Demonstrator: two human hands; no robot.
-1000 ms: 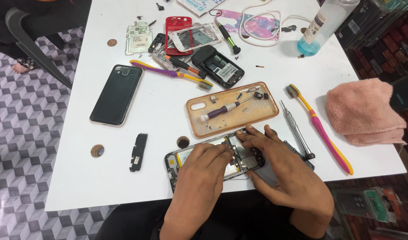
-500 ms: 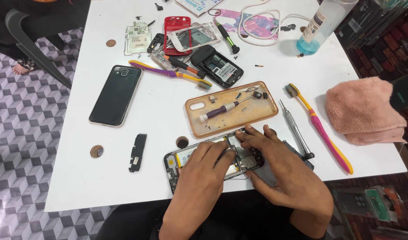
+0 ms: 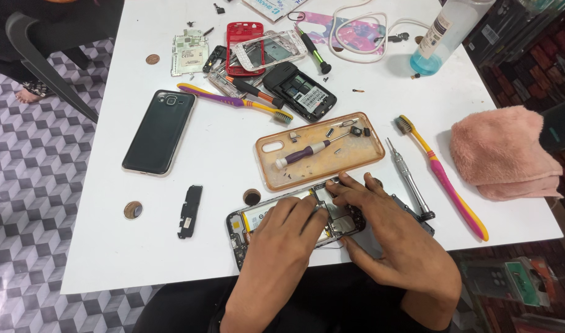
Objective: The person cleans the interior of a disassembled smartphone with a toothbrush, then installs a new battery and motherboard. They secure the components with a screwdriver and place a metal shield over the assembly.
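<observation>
Under both hands' fingers (image 3: 332, 188): opened phone (image 3: 245, 225), touched, near table edge.

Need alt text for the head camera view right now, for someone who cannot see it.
Both hands, left hand and right hand, rest on an opened phone at the near edge of a white table. Just beyond lies an orange phone case holding a purple screwdriver and small parts; a pink towel sits to the right.
</observation>
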